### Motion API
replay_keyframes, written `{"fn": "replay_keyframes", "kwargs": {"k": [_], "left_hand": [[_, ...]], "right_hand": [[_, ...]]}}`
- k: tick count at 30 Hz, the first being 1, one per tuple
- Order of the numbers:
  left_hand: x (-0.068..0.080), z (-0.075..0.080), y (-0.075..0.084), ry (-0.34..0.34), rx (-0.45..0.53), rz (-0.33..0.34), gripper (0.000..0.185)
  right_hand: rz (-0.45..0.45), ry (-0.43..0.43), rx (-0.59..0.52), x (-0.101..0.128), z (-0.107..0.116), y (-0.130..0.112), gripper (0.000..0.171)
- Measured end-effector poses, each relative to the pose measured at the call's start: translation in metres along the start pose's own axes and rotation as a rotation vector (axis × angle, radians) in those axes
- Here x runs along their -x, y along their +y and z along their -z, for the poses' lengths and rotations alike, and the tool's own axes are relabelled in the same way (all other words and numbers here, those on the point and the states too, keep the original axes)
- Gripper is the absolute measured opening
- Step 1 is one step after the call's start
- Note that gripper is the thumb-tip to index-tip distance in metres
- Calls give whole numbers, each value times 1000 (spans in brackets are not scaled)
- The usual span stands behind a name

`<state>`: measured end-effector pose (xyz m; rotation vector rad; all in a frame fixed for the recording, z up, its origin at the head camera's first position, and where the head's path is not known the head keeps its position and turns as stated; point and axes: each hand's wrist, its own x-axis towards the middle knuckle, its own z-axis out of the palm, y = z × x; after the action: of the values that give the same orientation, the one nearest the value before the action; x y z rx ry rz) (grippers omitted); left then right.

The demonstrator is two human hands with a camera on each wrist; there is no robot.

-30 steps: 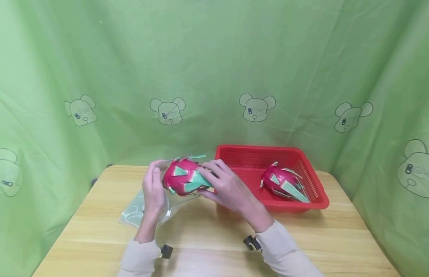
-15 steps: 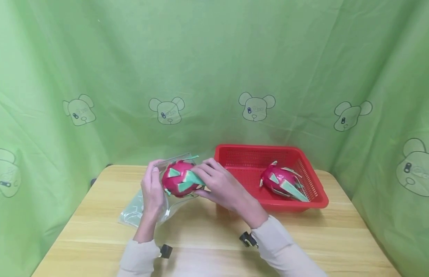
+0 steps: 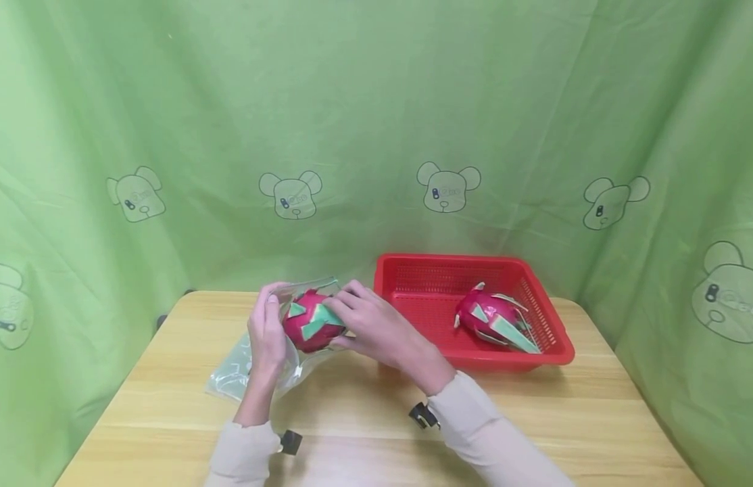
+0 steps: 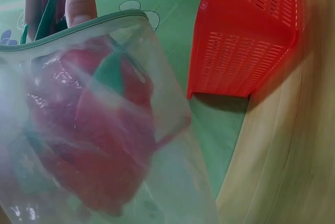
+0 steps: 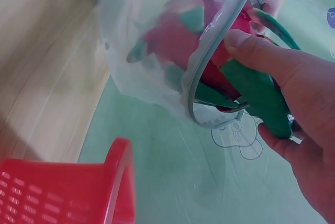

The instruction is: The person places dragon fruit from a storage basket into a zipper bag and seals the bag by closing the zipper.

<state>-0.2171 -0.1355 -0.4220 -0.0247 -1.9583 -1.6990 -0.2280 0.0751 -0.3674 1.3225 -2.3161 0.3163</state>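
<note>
While L hand (image 3: 268,331) pinches bag (image 4: 104,130), R hand (image 3: 369,325) prob. grips dragonfruit (image 3: 309,326).

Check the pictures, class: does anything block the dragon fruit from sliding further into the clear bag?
Nothing visible does. The dragon fruit is already partly inside the clear bag, whose mouth the left hand holds open while the right hand grips the fruit.

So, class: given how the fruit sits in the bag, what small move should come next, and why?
Probably push the fruit deeper. The right hand grips its tail end, which pokes past the bag rim, while the left hand holds the mouth open.
</note>
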Motion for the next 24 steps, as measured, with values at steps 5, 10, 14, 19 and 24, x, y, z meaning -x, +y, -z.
{"fn": "replay_keyframes", "kwargs": {"k": [5, 10, 14, 19, 24], "left_hand": [[0, 0, -1, 3, -15, 23, 34], [-1, 1, -1, -5, 6, 37, 35], [-1, 2, -2, -8, 23, 41, 36], [-1, 3, -4, -20, 47, 60, 36], [-3, 2, -5, -30, 63, 67, 37]], "right_hand": [[-14, -63, 9, -6, -4, -2, 64], [-46, -117, 20, -12, -6, -5, 65], [-55, -164, 28, -19, -8, -7, 61], [-71, -217, 26, -27, -11, -9, 58], [-105, -261, -2, -32, -15, -12, 57]]}}
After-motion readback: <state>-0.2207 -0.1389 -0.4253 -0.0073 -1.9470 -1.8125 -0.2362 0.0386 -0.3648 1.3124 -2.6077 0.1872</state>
